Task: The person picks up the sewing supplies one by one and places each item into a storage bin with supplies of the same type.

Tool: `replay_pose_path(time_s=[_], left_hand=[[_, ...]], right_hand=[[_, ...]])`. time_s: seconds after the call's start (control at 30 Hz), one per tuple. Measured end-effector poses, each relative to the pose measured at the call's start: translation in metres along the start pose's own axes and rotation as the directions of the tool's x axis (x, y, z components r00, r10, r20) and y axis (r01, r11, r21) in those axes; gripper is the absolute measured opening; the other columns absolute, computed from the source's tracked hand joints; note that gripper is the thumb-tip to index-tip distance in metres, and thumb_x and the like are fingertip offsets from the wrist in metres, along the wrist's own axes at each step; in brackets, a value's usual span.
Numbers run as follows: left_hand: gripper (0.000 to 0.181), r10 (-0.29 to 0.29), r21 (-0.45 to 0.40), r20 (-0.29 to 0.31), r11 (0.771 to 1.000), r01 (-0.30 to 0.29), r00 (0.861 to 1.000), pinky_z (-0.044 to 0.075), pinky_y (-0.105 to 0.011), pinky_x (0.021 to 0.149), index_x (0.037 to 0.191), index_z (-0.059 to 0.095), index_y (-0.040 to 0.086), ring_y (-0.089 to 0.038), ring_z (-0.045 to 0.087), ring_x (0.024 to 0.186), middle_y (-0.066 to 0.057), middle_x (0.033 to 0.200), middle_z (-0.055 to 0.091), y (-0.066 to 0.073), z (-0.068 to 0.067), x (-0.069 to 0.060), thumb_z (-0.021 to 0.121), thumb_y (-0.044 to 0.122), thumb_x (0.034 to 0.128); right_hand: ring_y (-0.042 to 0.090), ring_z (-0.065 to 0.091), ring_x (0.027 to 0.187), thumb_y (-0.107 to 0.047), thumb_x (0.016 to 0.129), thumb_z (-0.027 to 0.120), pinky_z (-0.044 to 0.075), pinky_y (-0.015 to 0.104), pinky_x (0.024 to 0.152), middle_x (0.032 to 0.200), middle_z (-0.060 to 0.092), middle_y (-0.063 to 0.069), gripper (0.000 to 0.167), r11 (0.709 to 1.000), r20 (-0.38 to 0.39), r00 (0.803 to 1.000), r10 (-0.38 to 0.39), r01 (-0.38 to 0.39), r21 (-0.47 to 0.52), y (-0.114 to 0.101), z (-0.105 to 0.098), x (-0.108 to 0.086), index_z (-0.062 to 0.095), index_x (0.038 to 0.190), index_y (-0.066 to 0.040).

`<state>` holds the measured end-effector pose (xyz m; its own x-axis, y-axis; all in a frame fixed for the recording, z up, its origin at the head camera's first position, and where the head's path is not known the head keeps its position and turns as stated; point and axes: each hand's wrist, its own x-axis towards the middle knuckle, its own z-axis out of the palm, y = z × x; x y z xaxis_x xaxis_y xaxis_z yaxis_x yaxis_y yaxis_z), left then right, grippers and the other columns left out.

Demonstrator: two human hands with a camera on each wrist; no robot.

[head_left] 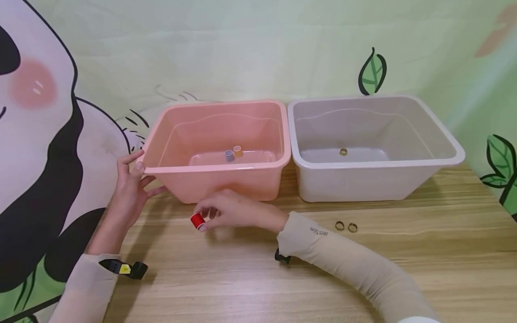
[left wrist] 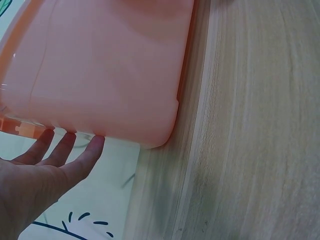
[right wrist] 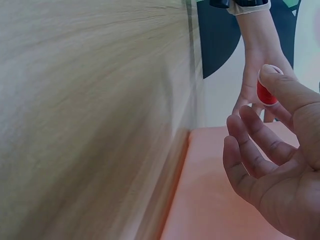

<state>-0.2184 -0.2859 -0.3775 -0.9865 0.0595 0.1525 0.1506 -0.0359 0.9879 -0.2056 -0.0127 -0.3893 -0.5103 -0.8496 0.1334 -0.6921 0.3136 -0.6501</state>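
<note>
My right hand (head_left: 232, 211) pinches a small spool of red thread (head_left: 198, 221) between thumb and finger, above the table in front of the pink bin (head_left: 218, 181). In the right wrist view the red spool (right wrist: 265, 95) has pale ends, and the other fingers are loosely bent. My left hand (head_left: 135, 188) holds the pink bin's left front corner, with thumb at the rim and fingers below it. Fingertips (left wrist: 97, 145) touch the bin's outer side in the left wrist view. Inside the pink bin are a grey-blue spool (head_left: 229, 155) and an orange-yellow spool (head_left: 237, 151).
A light grey bin (head_left: 351, 184) stands right beside the pink one, with a gold-coloured ring (head_left: 343, 151) on its floor. Two similar rings (head_left: 339, 225) lie on the wooden table (head_left: 242, 287) in front of it. A printed cloth (head_left: 250, 49) hangs behind.
</note>
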Motion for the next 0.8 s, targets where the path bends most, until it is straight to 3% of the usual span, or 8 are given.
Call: replay_pose_path(time_s=[0.5,0.8], left_hand=[[0.042,0.021,-0.041,0.018,0.999,-0.020,1.000,0.061,-0.040,0.080,0.145,0.027,0.028,-0.021,0.061,0.119,-0.008,0.153,0.036,-0.001,-0.001,-0.001,0.047,0.032,0.1076],[0.042,0.020,-0.029,0.025,0.999,-0.019,0.999,0.061,-0.039,0.080,0.145,0.027,0.029,-0.021,0.061,0.119,-0.009,0.153,0.036,0.000,0.000,-0.001,0.047,0.033,0.1078]], right_hand=[[-0.001,0.060,0.088,-0.030,0.089,0.081,0.049,0.012,0.084,0.095,0.069,-0.011,0.035,0.999,-0.031,0.999,-0.022,0.021,-0.031,-0.013,-0.008,0.000,0.072,0.119,-0.016],[0.001,0.061,0.089,-0.027,0.089,0.080,0.051,0.014,0.086,0.098,0.070,-0.010,0.033,0.999,-0.060,0.998,-0.037,0.038,0.025,-0.024,-0.017,-0.002,0.072,0.118,-0.016]])
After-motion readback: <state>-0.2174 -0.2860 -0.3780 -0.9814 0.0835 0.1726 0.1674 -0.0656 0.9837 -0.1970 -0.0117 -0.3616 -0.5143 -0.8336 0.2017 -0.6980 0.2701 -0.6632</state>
